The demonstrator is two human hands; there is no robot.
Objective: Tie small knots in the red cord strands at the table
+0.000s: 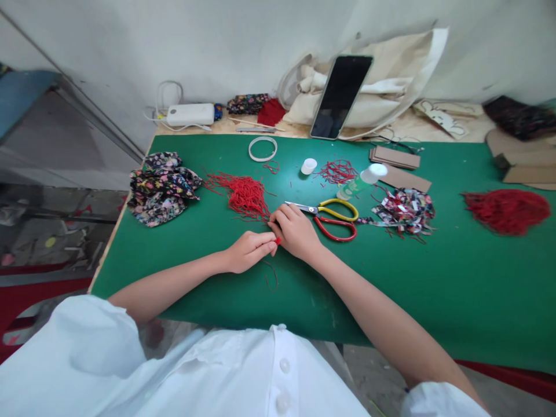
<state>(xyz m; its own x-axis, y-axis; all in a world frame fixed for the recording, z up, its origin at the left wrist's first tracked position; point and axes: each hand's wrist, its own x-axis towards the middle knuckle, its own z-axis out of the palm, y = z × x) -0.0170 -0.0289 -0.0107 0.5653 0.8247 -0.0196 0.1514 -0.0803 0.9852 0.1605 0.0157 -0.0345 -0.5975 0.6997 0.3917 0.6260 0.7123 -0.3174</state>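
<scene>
My left hand [251, 250] and my right hand [293, 229] meet at the middle of the green table mat [182, 272], fingers curled and pinched together on a small red piece [278, 240] between them. A thin red cord [273, 274] trails on the mat just below the hands. A pile of red cords [244, 194] lies just beyond my hands. Scissors [332, 218] with one yellow and one red handle rest beside my right hand, blades pointing at it.
Floral fabric pieces [161, 186] lie at the left. A white ring [263, 148], a white cap [308, 166], a glue bottle [361, 181], cut scraps [406, 210] and a red tassel pile [508, 209] lie farther off. A phone [341, 95] leans on a cloth bag.
</scene>
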